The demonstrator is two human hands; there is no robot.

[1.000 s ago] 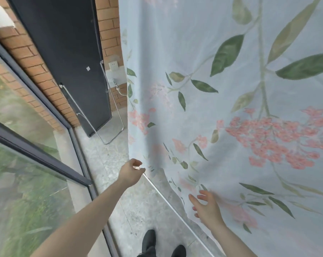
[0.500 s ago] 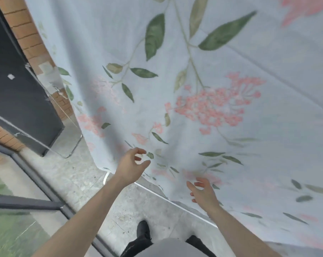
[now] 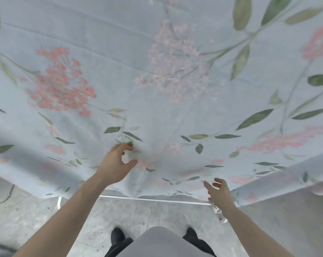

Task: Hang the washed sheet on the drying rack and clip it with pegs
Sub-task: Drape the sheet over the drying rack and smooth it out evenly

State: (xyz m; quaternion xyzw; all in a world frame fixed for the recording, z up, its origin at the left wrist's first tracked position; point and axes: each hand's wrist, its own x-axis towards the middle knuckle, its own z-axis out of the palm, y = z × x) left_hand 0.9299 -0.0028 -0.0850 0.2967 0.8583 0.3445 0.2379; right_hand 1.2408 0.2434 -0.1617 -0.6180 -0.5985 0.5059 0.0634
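Pale-blue floral sheet (image 3: 175, 112) hanging | left hand (image 3: 116, 164) fingers loosely curled at sheet, grasping nothing | right hand (image 3: 219, 191) spread

**Where everything sits**

The big pale-blue cotton sheet with pink flowers and green leaves (image 3: 175, 108) hangs in front of the person and fills the top and middle of the view. Its bottom edge hangs just above the thin white metal rack bar (image 3: 157, 199), which runs left to right near the grey speckled stone floor (image 3: 36, 219). The left hand (image 3: 116, 164) is in front of the sheet, left of middle. The right hand (image 3: 219, 191) is lower, to the right, near the sheet's edge. Two black shoes (image 3: 118, 235) stand on the floor below.
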